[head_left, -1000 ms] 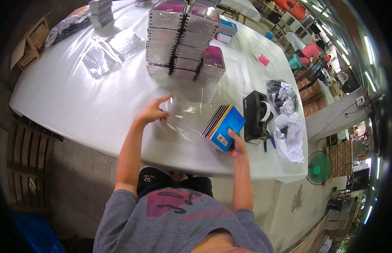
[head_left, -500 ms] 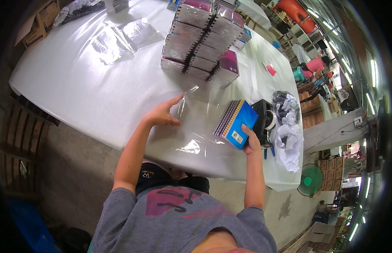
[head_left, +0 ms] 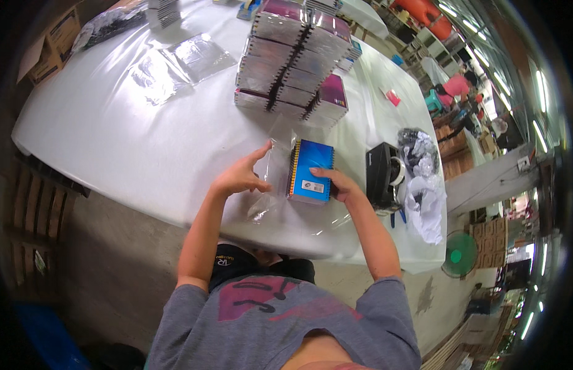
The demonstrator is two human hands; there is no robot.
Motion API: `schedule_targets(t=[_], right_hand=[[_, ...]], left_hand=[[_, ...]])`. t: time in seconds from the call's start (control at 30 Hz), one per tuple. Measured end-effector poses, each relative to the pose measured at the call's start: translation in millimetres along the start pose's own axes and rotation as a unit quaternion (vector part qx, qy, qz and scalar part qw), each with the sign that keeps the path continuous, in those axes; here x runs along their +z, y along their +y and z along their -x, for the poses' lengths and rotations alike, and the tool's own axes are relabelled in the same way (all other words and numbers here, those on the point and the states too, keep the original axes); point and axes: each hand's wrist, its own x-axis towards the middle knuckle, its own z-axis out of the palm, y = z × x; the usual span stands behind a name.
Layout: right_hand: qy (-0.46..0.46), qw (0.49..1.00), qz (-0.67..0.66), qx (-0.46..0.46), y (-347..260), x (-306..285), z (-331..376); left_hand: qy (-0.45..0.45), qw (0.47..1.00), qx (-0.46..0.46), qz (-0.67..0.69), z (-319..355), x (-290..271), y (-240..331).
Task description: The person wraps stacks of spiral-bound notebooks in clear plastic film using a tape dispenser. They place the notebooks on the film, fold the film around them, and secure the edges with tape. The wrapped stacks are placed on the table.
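Observation:
A stack of blue-covered spiral notebooks [head_left: 314, 157] is over the middle of the near table, its coils toward the left. My right hand [head_left: 341, 184] grips the stack from its right side, thumb on the top cover. A clear plastic wrapper [head_left: 280, 132] lies under and to the left of the notebooks. My left hand [head_left: 240, 176] is beside the wrapper's left edge, thumb and fingers spread, with nothing visible between them. Whether its fingertips touch the film I cannot tell.
Tall stacks of plastic-wrapped notebooks [head_left: 277, 68] stand on the white-covered table [head_left: 114, 135]. A black tape dispenser [head_left: 380, 176] is at the right, with crumpled plastic [head_left: 422, 209] beyond it. Clear sheets [head_left: 175, 65] lie at the far left, near a cardboard box [head_left: 55, 49].
My right hand has brought the notebooks leftward from beside the tape dispenser onto the wrapper, turning them more upright in view. My left hand stays spread at the wrapper's left edge.

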Motion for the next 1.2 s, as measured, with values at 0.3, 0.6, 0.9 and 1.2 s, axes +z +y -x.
schedule_targets(t=[0.3,0.6,0.9,1.2], right_hand=[[0.007,0.999,0.049,0.002,-4,4,6],[-0.004,0.998,0.042,-0.035,-1,4,10],[0.034,0.997,0.062,-0.043,4,1,9],[0.088,0.982,0.148,-0.072,-2,15,23]], left_hand=[[0.051,0.999,0.005,0.001,9,32,47],[0.036,0.998,0.040,-0.019,-5,59,60],[-0.010,0.993,0.063,-0.104,-48,97,42],[-0.034,0.993,0.050,-0.105,-45,98,46]])
